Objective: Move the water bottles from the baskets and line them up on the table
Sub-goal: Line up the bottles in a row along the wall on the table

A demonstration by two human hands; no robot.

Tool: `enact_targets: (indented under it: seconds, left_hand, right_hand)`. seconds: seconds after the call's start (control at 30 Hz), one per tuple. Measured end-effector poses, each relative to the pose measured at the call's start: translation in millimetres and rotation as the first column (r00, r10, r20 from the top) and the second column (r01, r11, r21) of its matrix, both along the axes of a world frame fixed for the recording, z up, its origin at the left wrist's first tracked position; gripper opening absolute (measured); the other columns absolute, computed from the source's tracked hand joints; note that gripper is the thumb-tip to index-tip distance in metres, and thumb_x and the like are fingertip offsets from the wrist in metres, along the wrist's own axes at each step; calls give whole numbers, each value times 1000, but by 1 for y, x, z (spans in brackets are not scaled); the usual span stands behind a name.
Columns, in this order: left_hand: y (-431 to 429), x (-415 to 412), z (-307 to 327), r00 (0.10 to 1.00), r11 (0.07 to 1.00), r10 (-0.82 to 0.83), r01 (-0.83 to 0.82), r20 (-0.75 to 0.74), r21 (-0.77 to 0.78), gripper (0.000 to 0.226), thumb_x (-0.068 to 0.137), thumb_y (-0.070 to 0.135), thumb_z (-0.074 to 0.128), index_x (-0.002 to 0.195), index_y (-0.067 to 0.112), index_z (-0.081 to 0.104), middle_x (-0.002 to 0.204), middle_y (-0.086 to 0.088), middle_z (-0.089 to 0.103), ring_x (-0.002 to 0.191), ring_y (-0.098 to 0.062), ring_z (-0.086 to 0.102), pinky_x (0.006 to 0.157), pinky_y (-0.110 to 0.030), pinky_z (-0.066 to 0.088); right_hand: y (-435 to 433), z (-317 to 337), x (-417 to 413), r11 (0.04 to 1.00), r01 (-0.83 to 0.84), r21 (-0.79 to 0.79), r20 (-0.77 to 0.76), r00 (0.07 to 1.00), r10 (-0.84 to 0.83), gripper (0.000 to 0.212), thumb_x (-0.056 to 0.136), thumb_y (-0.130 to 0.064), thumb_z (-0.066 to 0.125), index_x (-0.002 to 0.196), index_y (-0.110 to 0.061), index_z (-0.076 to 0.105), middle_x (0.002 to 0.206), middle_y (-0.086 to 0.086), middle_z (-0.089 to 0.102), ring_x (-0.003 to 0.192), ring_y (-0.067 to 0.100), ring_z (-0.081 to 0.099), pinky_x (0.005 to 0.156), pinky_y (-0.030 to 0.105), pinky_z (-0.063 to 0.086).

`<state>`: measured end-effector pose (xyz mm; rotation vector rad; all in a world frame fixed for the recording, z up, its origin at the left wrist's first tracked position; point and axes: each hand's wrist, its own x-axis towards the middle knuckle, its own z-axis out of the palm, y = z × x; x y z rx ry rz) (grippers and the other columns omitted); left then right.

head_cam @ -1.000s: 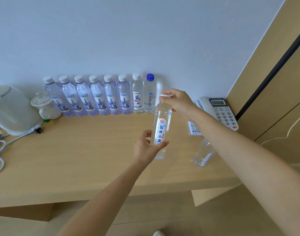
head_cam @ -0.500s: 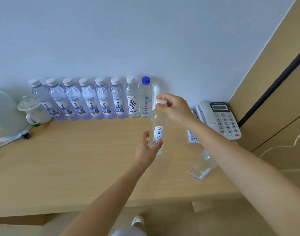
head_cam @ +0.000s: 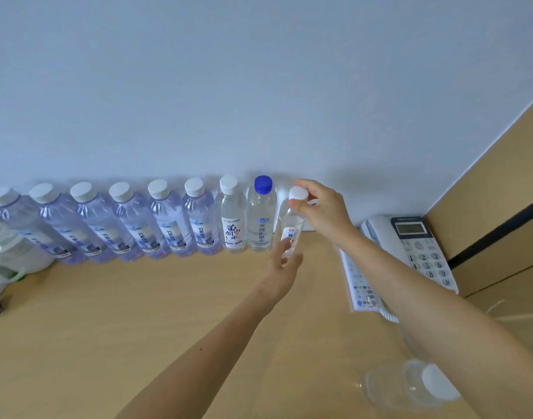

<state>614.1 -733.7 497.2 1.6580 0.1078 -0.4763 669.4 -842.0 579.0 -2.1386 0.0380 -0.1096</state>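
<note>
- The table (head_cam: 138,328) had a row of bottles (head_cam: 165,219) by the wall.
- The new bottle (head_cam: 291,227) was at the row's right end.
- The right hand (head_cam: 322,210) pinched its cap; the left hand (head_cam: 284,264) held its bottom.
- It looked like setting down; next, let go softly.

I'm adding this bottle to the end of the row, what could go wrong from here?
The held bottle is close beside the blue-capped bottle; a sideways nudge could topple the row.
The right hand pinches only its cap, so it may tilt on landing.
Another bottle sits by the table's front edge under the right forearm; pulling back could knock it off.
</note>
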Motion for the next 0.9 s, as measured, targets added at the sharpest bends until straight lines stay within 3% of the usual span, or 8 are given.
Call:
enact_targets:
  seconds: [0.07,0.17,0.27,0.33,0.5,0.67,0.77,0.9]
  left_hand:
    - [-2,13,-2,998,999,-48,49,-42,10,54,94,37,45,144,34,24,142,8,41,127,-8,40,95,-23,30]
    - [-5,27,-1,995,999,-50,49,-83,-12,56,95,37,41,145,35,18,147,4,36,133,-10,34,97,-23,25]
    - [-6,35,-2,997,999,-20,18,-75,-27,55,95,34,41,145,36,18,148,3,33,132,-10,35,97,-22,24]
    - [-7,36,-6,997,999,-35,34,-65,-21,55,96,35,41,145,37,18,149,6,31,127,-5,36,97,-22,25]
    - [-5,34,-13,996,999,-44,44,-76,-9,54,96,37,40,145,39,18,149,9,32,129,-5,37,96,-21,27]
    - [-3,35,-11,995,999,-52,52,-86,-1,54,96,37,39,145,37,19,148,3,36,131,-8,36,96,-22,27]
    - [-2,36,-7,994,996,-77,80,-76,32,55,96,36,39,146,34,17,148,1,35,132,-10,36,95,-21,27]
    - [-1,35,-6,994,992,-96,100,-55,74,55,96,35,41,146,32,20,149,1,34,131,-11,36,95,-21,28]
  right_hand:
    - [1,-3,15,1000,-7,-4,5,1000,7,32,82,-16,67,113,-15,61,100,-2,62,88,12,53,72,14,38]
    - [2,-9,33,1000,-23,-19,-13,1000,22,30,81,-14,67,110,-14,62,97,-6,60,88,10,52,73,13,38]
    - [-1,-14,44,1000,-27,10,-17,1000,27,28,81,-12,67,109,-15,62,96,-10,60,86,9,53,69,2,36]
    - [-6,-17,47,999,-50,6,-26,998,50,29,81,-13,67,109,-16,62,97,-10,60,86,8,54,71,2,37]
    - [-5,-28,46,997,-56,-51,10,998,57,33,78,-13,70,111,-15,63,102,-10,60,90,12,56,84,23,46]
    - [-1,-31,42,998,-36,-55,79,996,41,22,77,-10,70,99,-14,65,97,-11,59,87,14,56,81,28,46]
    - [2,-30,40,998,-4,-64,75,997,9,20,79,-11,68,98,-13,63,97,-12,57,83,12,53,78,22,44]
    - [2,-30,36,997,2,-74,72,997,3,23,82,-10,65,104,-12,62,107,-5,61,89,12,54,71,3,36]
